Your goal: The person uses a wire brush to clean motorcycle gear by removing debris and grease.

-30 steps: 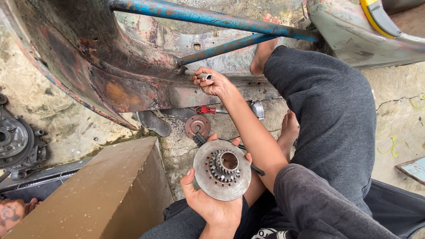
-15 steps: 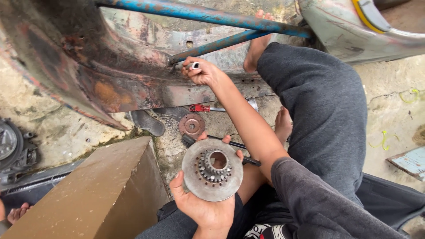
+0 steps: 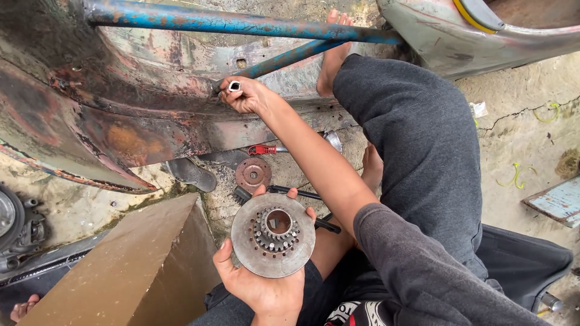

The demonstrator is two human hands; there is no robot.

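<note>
My left hand (image 3: 261, 284) holds a round grey metal disc with a toothed hub (image 3: 273, 234) flat in its palm, low in the middle of the view. My right hand (image 3: 246, 95) reaches up and forward, pinching a small silvery nut-like part (image 3: 234, 86) against the rusty metal body (image 3: 121, 115) of an old vehicle. My knee in grey trousers (image 3: 417, 139) is raised on the right, and my bare foot (image 3: 333, 57) rests by the blue tube.
A rusty blue tube (image 3: 229, 23) crosses the top. On the ground lie a rusty disc (image 3: 253, 174), a red-handled tool (image 3: 263, 150), a black brush (image 3: 243, 194) and a dark curved piece (image 3: 192, 174). A brown box (image 3: 127, 271) stands at lower left, an engine part (image 3: 15, 226) at far left.
My right hand with the small part has moved up and left along the rusty body. The left hand has kept the toothed disc in its palm.
</note>
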